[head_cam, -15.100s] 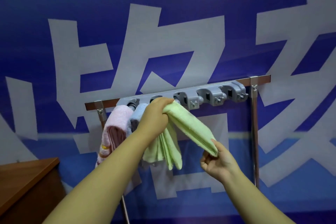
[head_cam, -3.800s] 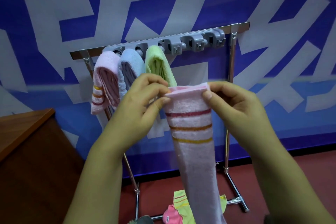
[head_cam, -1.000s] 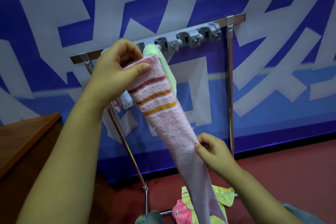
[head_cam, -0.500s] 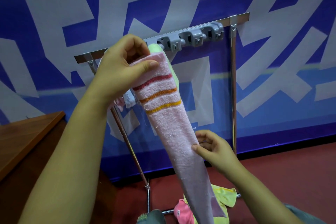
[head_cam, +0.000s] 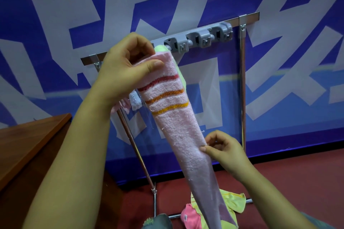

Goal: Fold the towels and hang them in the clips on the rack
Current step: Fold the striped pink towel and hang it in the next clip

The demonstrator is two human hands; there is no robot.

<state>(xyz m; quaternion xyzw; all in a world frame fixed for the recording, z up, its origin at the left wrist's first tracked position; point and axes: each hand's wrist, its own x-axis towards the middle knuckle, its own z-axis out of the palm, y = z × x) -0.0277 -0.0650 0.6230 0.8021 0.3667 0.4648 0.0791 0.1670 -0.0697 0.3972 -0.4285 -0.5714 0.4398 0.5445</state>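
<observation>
A long pink towel (head_cam: 178, 122) with red, orange and yellow stripes hangs in front of me, folded into a narrow strip. My left hand (head_cam: 126, 69) pinches its top end just below the rack. My right hand (head_cam: 223, 147) grips its right edge about halfway down. Behind it stands the metal rack (head_cam: 242, 83) with a grey clip bar (head_cam: 201, 38); three clips at the right are free. A green towel (head_cam: 162, 48) hangs in a clip behind the pink one. Bits of a blue towel (head_cam: 135, 100) and another pink towel (head_cam: 121, 107) peek out below my left hand.
A brown wooden table (head_cam: 28, 143) stands at the left. On the red floor by the rack's base lie loose towels, a yellow one (head_cam: 232, 202) and a bright pink one (head_cam: 189, 217). A blue and white banner wall is close behind the rack.
Since the green towel was clipped, I picked up the striped pink towel and folded it narrow. In the last second my right hand rose slightly along its edge; my left hand stayed.
</observation>
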